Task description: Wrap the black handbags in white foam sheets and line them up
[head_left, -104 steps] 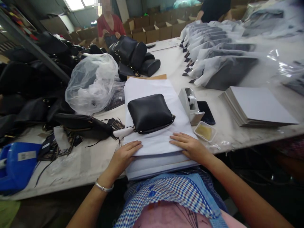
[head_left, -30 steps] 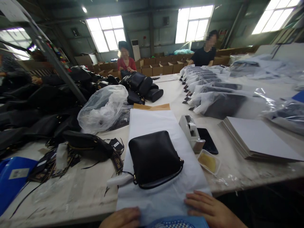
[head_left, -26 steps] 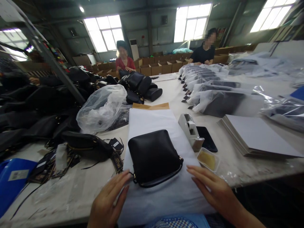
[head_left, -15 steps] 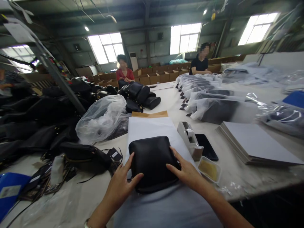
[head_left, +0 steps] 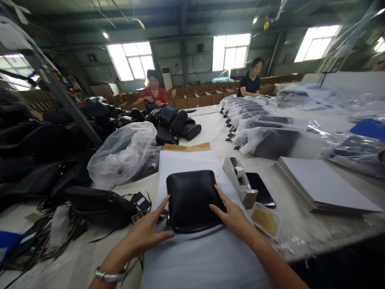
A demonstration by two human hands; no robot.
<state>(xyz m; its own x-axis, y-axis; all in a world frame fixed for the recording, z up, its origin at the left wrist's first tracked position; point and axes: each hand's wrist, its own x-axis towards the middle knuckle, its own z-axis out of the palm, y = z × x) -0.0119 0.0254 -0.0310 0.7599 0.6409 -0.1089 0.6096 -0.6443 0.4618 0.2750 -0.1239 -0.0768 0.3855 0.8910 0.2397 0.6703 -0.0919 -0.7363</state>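
A black leather bag [head_left: 192, 200] lies on a stack of white sheets [head_left: 204, 261] in front of me, its smooth face up. My right hand [head_left: 234, 214] grips the bag's right side, thumb on the face and fingers along the edge. At the left edge is my left hand [head_left: 146, 230], thumb and fingers spread apart, with a fingertip at the bag's side. A bracelet circles my left wrist. Left of that hand sit another black bag [head_left: 96, 204] with a zip and black tags [head_left: 140, 202] on cords.
To the right are a tape dispenser [head_left: 240, 180], a phone [head_left: 261, 190], a small tray of yellow stuff [head_left: 264, 220] and stacked grey boards [head_left: 325, 182]. Wrapped bags [head_left: 270, 140] stand behind. A crumpled plastic bag [head_left: 124, 152] and heaped black bags line the left. Two people work across the table.
My left hand has slid back from the bag's face, its thumb now off the leather. My right hand stays on the right side. The bag has turned slightly and shifted a little away.
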